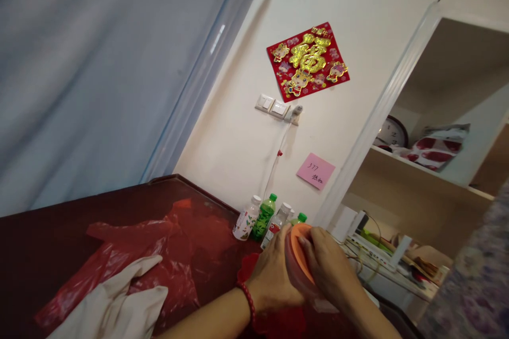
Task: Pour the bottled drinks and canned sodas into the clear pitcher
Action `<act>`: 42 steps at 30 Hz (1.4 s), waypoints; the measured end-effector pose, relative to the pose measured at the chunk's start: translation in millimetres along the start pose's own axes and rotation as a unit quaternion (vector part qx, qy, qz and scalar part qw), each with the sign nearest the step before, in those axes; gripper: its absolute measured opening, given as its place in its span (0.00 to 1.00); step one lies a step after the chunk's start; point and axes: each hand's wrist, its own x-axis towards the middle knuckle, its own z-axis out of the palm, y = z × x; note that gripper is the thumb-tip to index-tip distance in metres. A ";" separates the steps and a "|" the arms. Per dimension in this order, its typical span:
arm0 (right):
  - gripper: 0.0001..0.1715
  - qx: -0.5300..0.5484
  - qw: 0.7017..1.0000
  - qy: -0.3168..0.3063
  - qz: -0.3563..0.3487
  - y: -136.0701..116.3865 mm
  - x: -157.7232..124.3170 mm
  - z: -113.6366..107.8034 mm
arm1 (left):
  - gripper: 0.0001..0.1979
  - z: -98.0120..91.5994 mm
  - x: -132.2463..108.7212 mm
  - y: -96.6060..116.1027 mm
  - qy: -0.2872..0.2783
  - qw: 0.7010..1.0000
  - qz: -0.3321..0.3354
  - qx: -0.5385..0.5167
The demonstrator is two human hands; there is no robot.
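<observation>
the left hand (272,275), a braided red bracelet (248,297) at its wrist, is clasped around a round translucent container (293,270) held above the dark red table (35,243), while the right hand (330,257) grips its orange lid (299,249); the contents i cannot make out. just beyond stand a white patterned bottle (245,221) and a green bottle (263,221), and to the left a thin, crinkled red plastic bag (159,243) lies partly under soft pale cloth (111,299).
</observation>
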 end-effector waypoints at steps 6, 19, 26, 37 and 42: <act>0.15 -0.040 0.997 0.008 0.062 -10.1 12.9 2.1 | 0.56 -5.8 0.7 6.7 0.006 0.998 -0.019 -0.055; 0.23 0.096 0.995 0.024 -0.002 9.6 2.4 -54.9 | 0.84 -39.2 20.5 -18.6 -0.189 0.965 -0.055 -0.170; 0.21 0.166 0.973 0.162 0.017 11.6 -11.6 -88.0 | 0.60 -68.2 23.0 -39.5 -0.114 0.922 -0.163 -0.334; 0.27 0.369 0.893 0.242 0.091 22.4 -21.0 -38.6 | 0.37 -69.4 18.9 -50.9 -0.051 0.780 -0.296 -0.549; 0.25 0.428 0.871 0.223 0.094 20.6 -24.9 -3.8 | 0.28 -74.0 23.6 -38.4 0.081 0.782 -0.336 -0.518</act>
